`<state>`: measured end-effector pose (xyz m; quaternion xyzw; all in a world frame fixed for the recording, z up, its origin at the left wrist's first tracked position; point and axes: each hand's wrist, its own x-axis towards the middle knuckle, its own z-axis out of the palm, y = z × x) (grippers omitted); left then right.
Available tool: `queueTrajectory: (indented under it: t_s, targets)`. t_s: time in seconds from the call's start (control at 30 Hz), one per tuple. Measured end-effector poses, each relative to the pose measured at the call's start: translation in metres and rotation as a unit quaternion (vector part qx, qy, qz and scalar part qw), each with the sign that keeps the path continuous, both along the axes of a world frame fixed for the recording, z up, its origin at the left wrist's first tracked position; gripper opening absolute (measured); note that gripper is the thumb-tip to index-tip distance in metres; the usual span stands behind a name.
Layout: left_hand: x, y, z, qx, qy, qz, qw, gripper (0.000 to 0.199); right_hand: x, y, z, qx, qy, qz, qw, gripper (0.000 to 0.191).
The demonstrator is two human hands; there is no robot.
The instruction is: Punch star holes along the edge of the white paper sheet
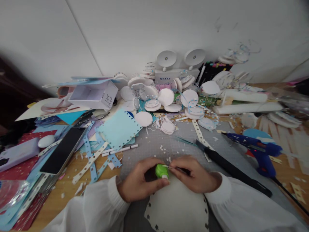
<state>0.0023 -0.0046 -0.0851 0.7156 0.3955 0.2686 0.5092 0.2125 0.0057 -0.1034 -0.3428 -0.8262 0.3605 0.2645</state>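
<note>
My left hand [137,180] is closed around a small green object with a white end [162,171], just above a white round paper piece [177,209] with punched edges. Touching the green object from the right, my right hand [195,175] pinches a thin dark tool [180,169] whose tip meets it. Both hands rest over a grey cutting mat [156,141], with white sleeves at the wrists.
A blue glue gun [258,149] lies at right, a long black tool [231,169] beside my right hand. A phone [63,149], blue perforated paper [119,129] and paper strips lie at left. Piles of white discs [166,96], a white box [93,95] and rolls [246,108] crowd the back.
</note>
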Motion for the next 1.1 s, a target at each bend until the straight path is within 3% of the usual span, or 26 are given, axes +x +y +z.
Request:
queueTrajectory:
  t_s: [0.23,0.47,0.77,1.1]
  targets:
    - [-0.0007,-0.0008,0.0002,-0.003,0.009,-0.023,1.0,0.031,0.0001,-0.0001,-0.0009,-0.036,0.004,0.005,0.999,0.029]
    - [-0.0011,-0.0013,-0.0025,-0.066,-0.026,0.001,0.997,0.03,-0.0006,-0.002,-0.0031,-0.038,-0.002,0.007,0.999,0.027]
    - [0.0017,-0.0024,-0.0018,-0.046,-0.014,0.013,0.999,0.028,-0.0025,-0.0033,-0.0025,-0.048,0.004,0.018,0.999,0.026]
    - [0.0026,-0.0033,-0.0043,-0.038,-0.027,0.026,0.999,0.027,-0.0062,-0.0025,0.002,-0.156,0.06,0.015,0.986,0.021]
